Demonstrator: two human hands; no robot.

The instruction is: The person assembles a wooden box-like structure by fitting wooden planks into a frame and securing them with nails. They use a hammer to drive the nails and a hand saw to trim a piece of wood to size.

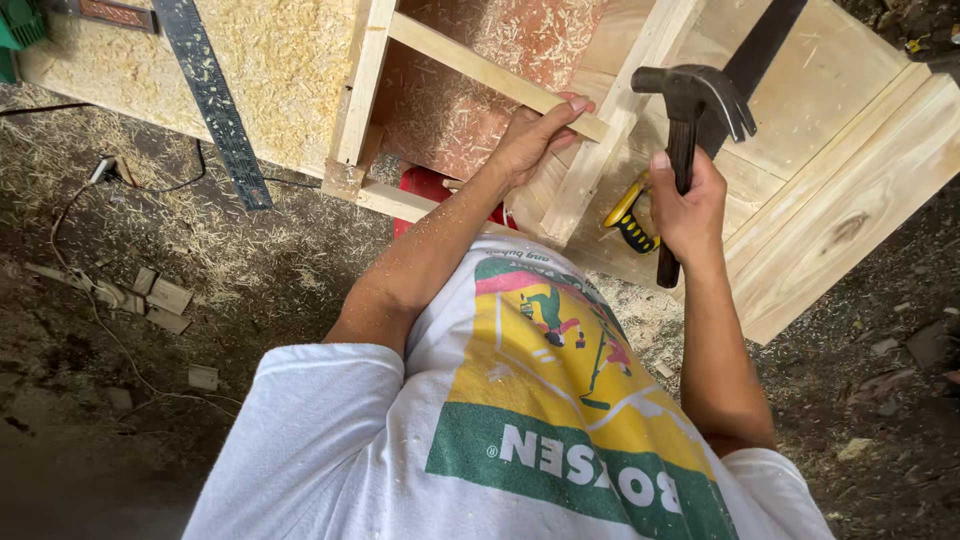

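1. The pale wooden frame [640, 110] lies across the sawdust-covered bench; this looks like the nailing step.
2. Your left hand [530, 135] clamps its cross slat [480, 68].
3. Your right hand [690, 205] is wrapped tight around the claw hammer [690, 110], raised just right of that slat; aim before striking.

Woodworking workshop — sawdust [270, 60] everywhere, wooden frame [480, 70], offcuts [165, 298] on dirt floor

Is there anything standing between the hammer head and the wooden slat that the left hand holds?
Nothing visible. The hammer, raised in the right hand, has open air between its head and the slat gripped by the left hand.
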